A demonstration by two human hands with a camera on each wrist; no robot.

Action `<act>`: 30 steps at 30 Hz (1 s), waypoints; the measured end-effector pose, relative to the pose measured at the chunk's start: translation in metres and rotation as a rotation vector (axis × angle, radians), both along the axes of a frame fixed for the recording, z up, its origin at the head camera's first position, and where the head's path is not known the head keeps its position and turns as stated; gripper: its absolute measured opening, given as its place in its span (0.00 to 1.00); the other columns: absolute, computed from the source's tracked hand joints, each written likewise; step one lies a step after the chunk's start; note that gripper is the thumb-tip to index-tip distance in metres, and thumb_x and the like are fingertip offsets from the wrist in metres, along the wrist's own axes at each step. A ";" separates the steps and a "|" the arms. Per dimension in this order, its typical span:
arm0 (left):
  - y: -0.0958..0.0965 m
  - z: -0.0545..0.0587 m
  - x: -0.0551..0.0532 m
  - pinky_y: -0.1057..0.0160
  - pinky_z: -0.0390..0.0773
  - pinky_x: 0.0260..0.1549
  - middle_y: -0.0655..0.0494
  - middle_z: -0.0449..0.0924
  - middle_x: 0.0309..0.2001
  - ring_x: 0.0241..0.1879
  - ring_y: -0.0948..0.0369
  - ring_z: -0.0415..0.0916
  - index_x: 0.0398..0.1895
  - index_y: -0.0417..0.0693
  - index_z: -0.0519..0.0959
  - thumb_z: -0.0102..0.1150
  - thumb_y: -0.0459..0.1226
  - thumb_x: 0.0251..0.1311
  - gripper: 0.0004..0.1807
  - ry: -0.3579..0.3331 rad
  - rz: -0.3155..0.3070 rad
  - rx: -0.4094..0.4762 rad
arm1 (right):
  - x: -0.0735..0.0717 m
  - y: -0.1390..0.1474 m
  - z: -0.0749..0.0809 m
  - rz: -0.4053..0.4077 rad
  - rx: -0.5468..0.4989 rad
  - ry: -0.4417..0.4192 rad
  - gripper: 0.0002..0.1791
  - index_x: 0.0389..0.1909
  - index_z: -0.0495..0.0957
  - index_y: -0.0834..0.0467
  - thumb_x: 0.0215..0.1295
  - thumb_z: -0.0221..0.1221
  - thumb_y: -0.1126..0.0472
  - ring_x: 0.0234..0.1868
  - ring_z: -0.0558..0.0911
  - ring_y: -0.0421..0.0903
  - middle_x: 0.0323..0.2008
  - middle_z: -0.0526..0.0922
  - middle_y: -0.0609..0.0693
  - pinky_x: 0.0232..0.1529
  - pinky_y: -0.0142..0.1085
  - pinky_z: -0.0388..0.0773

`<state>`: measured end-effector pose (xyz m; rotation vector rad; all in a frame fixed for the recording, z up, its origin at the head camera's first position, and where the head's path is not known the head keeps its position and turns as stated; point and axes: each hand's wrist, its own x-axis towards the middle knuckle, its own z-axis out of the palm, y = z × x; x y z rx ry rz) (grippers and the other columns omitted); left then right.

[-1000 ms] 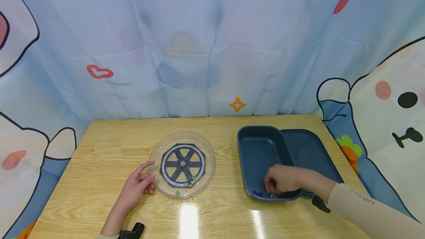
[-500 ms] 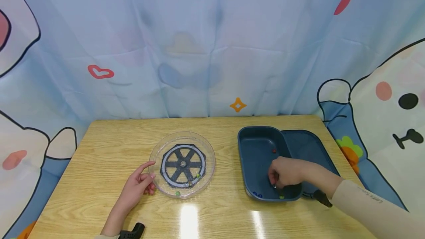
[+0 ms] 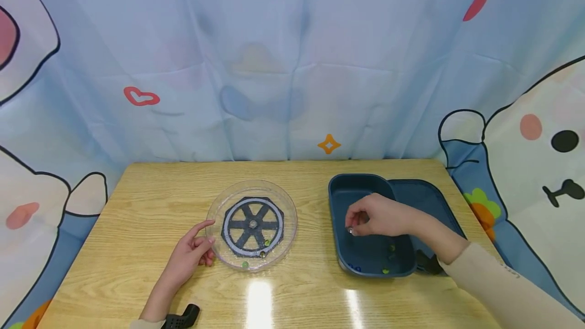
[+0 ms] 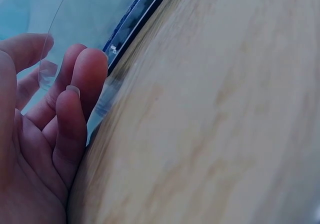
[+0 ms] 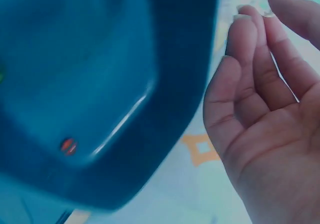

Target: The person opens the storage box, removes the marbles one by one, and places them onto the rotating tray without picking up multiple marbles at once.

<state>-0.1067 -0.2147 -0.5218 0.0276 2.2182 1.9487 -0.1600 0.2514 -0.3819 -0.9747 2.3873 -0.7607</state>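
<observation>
My left hand (image 3: 187, 253) rests at the near left rim of a round clear dish (image 3: 289, 202), its index finger and thumb touching the edge. Inside the dish is a dark six-spoked wheel pattern (image 3: 253, 224) with a pale ring. A green marble (image 3: 267, 242), a brownish marble (image 3: 262, 254) and a pale green marble (image 3: 245, 265) lie in it. Over the dark blue box (image 3: 349, 187), my right hand (image 3: 377, 216) pinches a small shiny clear marble (image 3: 350, 230) between thumb and fingers. In the right wrist view, the fingers mostly hide that marble.
Blue marbles (image 3: 354, 268), a yellow-green marble (image 3: 386, 270) and a dark green marble (image 3: 391, 248) lie in the box. A red marble (image 5: 68, 146) shows in the right wrist view. Beside the box lies a flat blue lid (image 3: 422, 199). A printed curtain (image 3: 274, 65) hangs behind the table (image 3: 160, 192).
My right hand has risen from the near end of the box and moved left with the clear marble, uncovering green marbles. My left hand stays at the dish; a green marble in it shifts.
</observation>
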 end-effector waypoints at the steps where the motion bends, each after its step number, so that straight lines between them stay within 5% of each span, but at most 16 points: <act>1: 0.000 0.000 0.000 0.63 0.80 0.23 0.44 0.77 0.24 0.20 0.57 0.77 0.71 0.47 0.66 0.56 0.37 0.72 0.26 0.000 -0.001 0.000 | 0.000 -0.003 0.000 -0.002 -0.025 0.000 0.02 0.37 0.83 0.50 0.66 0.65 0.60 0.33 0.79 0.36 0.33 0.82 0.36 0.35 0.34 0.79; 8: 0.001 0.001 -0.001 0.63 0.80 0.23 0.45 0.77 0.24 0.20 0.57 0.77 0.71 0.47 0.66 0.56 0.37 0.72 0.26 0.006 0.002 -0.006 | -0.004 -0.036 -0.003 -0.041 -0.112 -0.029 0.03 0.40 0.83 0.53 0.67 0.64 0.60 0.33 0.80 0.39 0.34 0.83 0.40 0.36 0.35 0.80; 30: 0.001 -0.001 0.001 0.63 0.80 0.22 0.45 0.78 0.24 0.20 0.57 0.78 0.71 0.46 0.65 0.55 0.37 0.72 0.26 0.026 0.006 -0.027 | -0.011 -0.151 -0.033 0.065 -0.254 -0.020 0.07 0.41 0.84 0.58 0.64 0.67 0.63 0.34 0.79 0.34 0.33 0.82 0.39 0.38 0.31 0.79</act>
